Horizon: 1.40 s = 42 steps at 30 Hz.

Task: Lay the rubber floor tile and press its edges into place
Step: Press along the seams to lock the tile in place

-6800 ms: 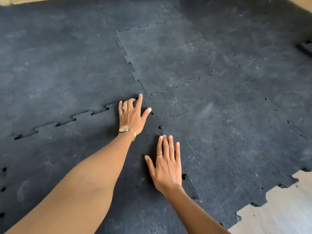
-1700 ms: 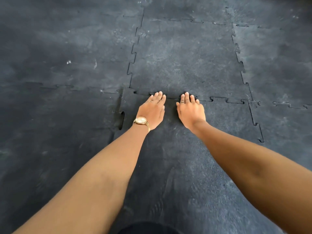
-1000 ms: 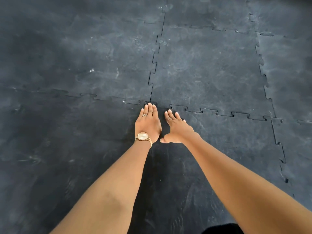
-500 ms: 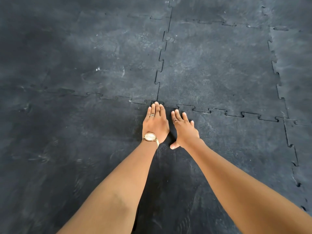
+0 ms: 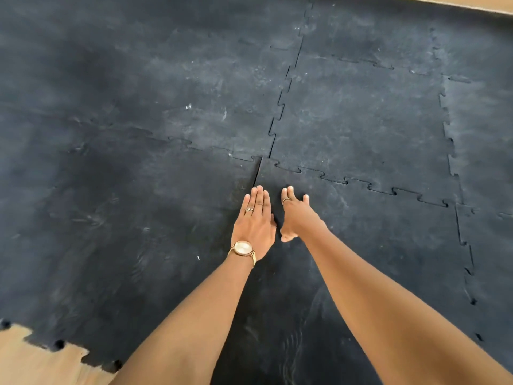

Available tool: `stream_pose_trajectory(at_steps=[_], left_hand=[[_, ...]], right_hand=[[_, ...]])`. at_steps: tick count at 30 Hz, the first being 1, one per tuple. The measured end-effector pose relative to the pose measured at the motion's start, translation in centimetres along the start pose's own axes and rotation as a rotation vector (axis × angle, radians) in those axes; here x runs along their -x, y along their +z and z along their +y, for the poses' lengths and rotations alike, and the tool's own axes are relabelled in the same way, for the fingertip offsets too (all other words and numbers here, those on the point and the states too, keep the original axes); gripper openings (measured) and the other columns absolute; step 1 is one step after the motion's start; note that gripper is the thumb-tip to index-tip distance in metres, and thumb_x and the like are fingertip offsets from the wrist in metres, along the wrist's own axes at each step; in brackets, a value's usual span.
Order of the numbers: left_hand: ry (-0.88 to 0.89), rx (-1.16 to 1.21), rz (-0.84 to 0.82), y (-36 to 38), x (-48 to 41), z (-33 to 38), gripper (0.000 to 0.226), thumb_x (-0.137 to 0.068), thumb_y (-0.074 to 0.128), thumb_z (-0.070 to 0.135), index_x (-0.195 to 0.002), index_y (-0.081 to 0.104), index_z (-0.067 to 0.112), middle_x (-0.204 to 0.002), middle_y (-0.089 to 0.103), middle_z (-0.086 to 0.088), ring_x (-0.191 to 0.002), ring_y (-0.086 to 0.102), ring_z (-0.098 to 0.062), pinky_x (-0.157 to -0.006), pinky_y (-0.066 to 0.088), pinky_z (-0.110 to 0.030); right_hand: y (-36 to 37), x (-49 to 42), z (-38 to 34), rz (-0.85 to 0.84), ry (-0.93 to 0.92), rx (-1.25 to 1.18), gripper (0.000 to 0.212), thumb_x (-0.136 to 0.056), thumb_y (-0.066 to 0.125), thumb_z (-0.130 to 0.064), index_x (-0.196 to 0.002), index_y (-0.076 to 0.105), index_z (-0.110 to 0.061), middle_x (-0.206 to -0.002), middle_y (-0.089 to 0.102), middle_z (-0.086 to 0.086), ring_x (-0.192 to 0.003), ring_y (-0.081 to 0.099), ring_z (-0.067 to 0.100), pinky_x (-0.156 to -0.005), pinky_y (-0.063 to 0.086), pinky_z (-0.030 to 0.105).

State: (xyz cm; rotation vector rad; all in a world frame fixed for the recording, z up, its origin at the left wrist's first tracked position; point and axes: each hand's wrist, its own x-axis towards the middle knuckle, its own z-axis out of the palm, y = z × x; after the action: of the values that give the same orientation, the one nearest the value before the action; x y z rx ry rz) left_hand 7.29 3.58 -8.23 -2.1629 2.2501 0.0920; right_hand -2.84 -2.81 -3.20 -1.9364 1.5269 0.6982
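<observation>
The black rubber floor tile (image 5: 374, 245) lies flat in front of me, its toothed far edge locked into the tile beyond. Its left seam (image 5: 256, 173) runs up from my hands to a four-tile corner and shows a thin dark gap. My left hand (image 5: 254, 223), with a watch and ring, lies flat, palm down, fingers together, over that seam. My right hand (image 5: 295, 215) rests beside it on the tile, fingers spread. Neither hand holds anything.
Black interlocking tiles cover the floor on all sides, with jigsaw seams at the right (image 5: 451, 151) and far side. Bare wooden floor (image 5: 36, 359) shows at the lower left past the tiles' toothed edge, and a strip at the top right corner (image 5: 472, 2).
Both hands have slid back toward me along the left seam, away from the four-tile corner. The view has tilted, and bare wood now shows at lower left.
</observation>
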Motion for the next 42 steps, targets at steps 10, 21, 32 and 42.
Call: stream_pose_trajectory(at_steps=[10,21,32,42], left_hand=[[0.114,-0.032,-0.062,0.0,-1.4,-1.4,0.070,-0.091,0.027,0.036,-0.145,0.020,-0.008,-0.150,0.027,-0.028,-0.142,0.023,-0.037,-0.117,0.009,-0.043],[0.034,0.163,-0.041,-0.1,1.2,-1.3,0.057,-0.102,0.019,0.031,-0.150,0.009,0.002,-0.159,0.007,-0.016,-0.147,-0.001,-0.025,-0.120,0.001,-0.038],[-0.011,0.128,-0.062,-0.1,9.6,-0.6,0.071,-0.098,0.018,0.046,-0.148,0.017,-0.003,-0.157,0.013,-0.021,-0.146,0.005,-0.028,-0.120,0.008,-0.040],[0.175,-0.020,-0.116,-0.1,7.8,-3.1,0.067,-0.096,0.029,0.043,-0.138,0.037,-0.008,-0.140,0.045,-0.027,-0.133,0.041,-0.035,-0.114,0.029,-0.043]], right_hand=[[0.7,0.6,-0.2,0.013,0.022,0.109,0.153,-0.053,0.091,-0.047,-0.150,-0.024,-0.014,-0.159,-0.026,-0.003,-0.147,-0.018,0.033,-0.110,0.021,0.068],[0.8,1.0,-0.2,0.047,0.016,0.032,0.152,-0.051,0.094,-0.039,-0.152,-0.019,-0.019,-0.160,-0.021,-0.008,-0.147,-0.017,0.031,-0.107,0.015,0.072],[4.3,4.6,-2.3,-0.035,-0.170,0.129,0.115,-0.081,0.076,-0.016,-0.153,-0.013,-0.018,-0.161,-0.019,-0.009,-0.148,-0.010,0.034,-0.109,0.024,0.068],[4.3,3.9,-1.0,0.006,-0.166,0.330,0.145,-0.058,0.091,-0.033,-0.150,-0.021,-0.027,-0.158,-0.025,-0.015,-0.148,-0.016,0.032,-0.106,0.022,0.072]])
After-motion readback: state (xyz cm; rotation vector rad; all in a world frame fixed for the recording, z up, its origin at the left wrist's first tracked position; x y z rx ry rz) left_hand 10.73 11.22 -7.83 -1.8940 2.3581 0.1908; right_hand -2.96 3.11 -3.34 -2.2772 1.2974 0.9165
